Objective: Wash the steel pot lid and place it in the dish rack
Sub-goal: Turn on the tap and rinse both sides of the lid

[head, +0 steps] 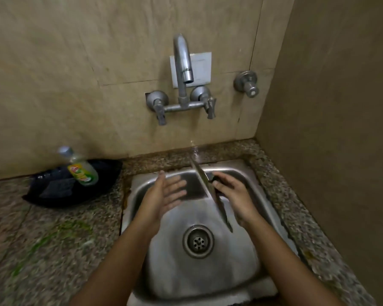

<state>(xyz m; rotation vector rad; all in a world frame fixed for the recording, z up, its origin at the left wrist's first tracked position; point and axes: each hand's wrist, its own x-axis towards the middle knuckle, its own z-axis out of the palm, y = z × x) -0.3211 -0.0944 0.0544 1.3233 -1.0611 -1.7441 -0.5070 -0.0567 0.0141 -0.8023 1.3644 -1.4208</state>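
Note:
The steel pot lid (206, 184) stands on edge over the steel sink (248, 270), seen nearly side-on as a thin tilted disc. My right hand (234, 195) is on its right side, fingers wrapped around its dark knob. My left hand (164, 193) is open to the left of the lid, palm turned toward it, fingers spread and apart from the metal. A thin stream of water (194, 151) falls from the wall tap (182, 60) onto the lid's top edge. No dish rack is in view.
A dish soap bottle (80, 167) lies in a black tray (106, 184) on the speckled stone counter (53, 239) at the left. The drain (198, 241) sits in the sink's middle. A second valve (248, 83) is on the wall; a side wall (329, 129) closes the right.

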